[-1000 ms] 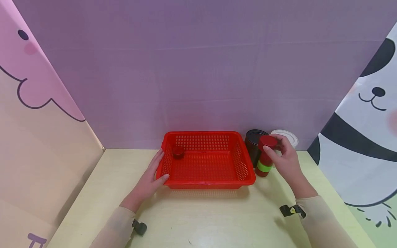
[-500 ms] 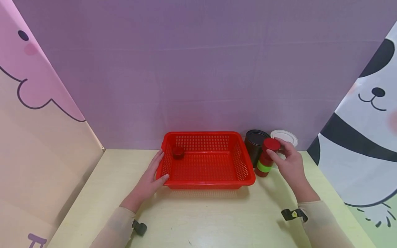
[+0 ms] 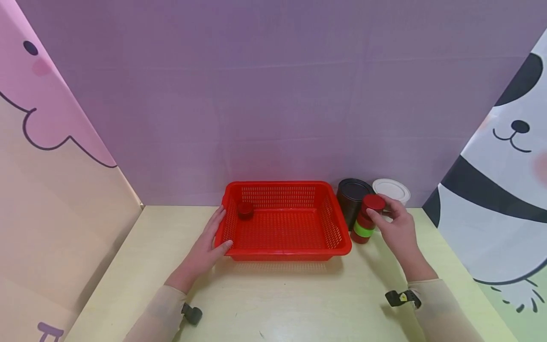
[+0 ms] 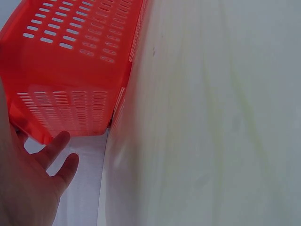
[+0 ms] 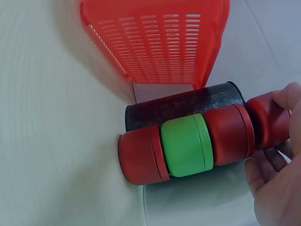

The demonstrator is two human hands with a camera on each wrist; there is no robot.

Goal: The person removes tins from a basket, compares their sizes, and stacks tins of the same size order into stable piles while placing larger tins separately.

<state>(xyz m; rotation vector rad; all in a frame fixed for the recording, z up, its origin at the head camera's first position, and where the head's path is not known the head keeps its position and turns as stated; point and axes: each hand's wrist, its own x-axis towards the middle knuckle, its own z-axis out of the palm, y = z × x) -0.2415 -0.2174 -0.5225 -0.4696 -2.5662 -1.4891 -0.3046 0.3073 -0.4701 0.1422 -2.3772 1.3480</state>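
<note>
My right hand pinches a small round red container between thumb and fingers. It is the top piece of an upright stack: in the right wrist view a red container, a green container and another red container line up below it. The held piece sits slightly askew and appears to touch the one beneath. On the left, my left hand rests on the left rim of a red plastic basket, fingers fairly straight along its outside. A single small dark-red container stands inside the basket.
A black cylindrical can stands between the basket and the stack. Behind my right hand is a white-lidded can. A purple backdrop closes the rear of the pale table, with printed panels on both sides.
My right hand has shifted slightly right and lower, bringing the red container down from a higher, more leftward position onto the stack. My left hand and the basket stay in place.
</note>
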